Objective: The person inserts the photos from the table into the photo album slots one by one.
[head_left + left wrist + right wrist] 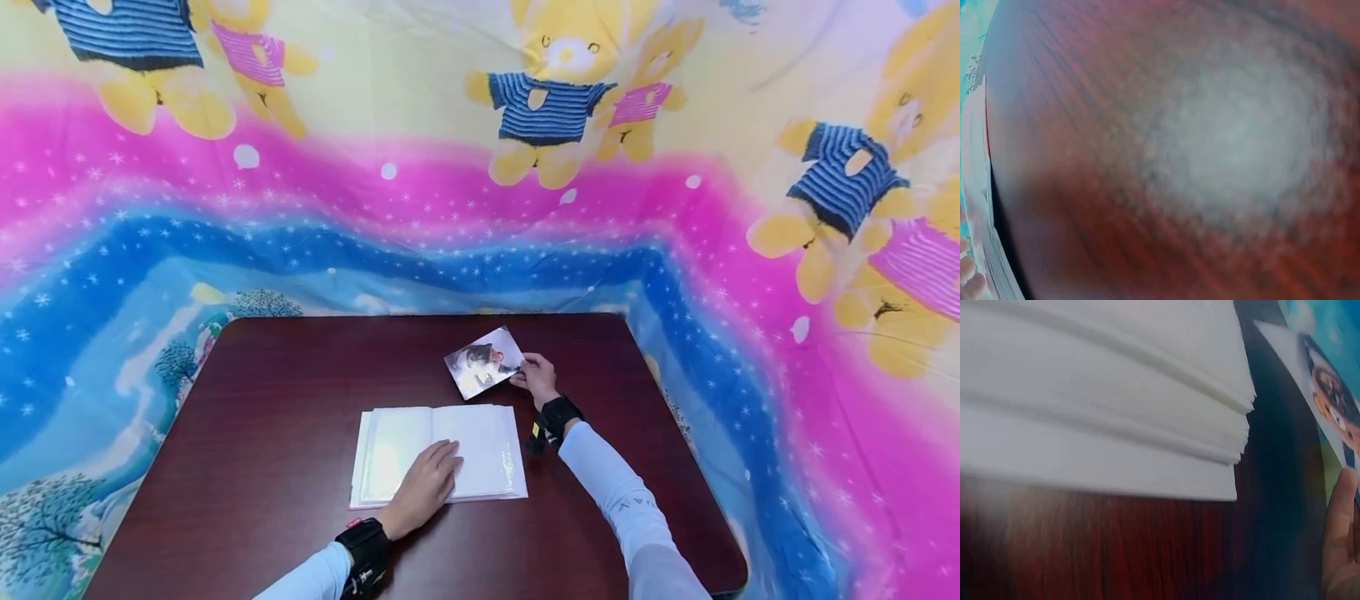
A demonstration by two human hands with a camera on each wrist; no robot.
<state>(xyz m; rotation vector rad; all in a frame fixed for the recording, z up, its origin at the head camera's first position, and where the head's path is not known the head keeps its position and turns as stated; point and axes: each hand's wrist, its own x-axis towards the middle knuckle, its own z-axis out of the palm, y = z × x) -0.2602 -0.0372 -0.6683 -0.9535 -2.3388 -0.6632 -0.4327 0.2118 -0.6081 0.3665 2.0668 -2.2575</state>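
Note:
An open photo album (480, 450) with blank, glossy pages lies on the dark wooden table. My left hand (423, 487) rests on it near the middle fold, its fingers extended over the page. Beyond the album's far right corner, my right hand (536, 377) pinches a photo (483, 364) by its right edge, and the photo is tilted. In the right wrist view part of the photo (1332, 394) shows a person's picture, with a finger of the right hand (1340, 550) at its edge. The left wrist view catches only the album's edge (985, 206) and some fingertips (967, 269).
The brown tabletop (262, 433) has rounded corners. A cloth backdrop (420, 200) with cartoon bears hangs behind it and along both sides. Black straps with cameras circle both wrists; the right wrist camera (536, 435) sits just off the album's right edge.

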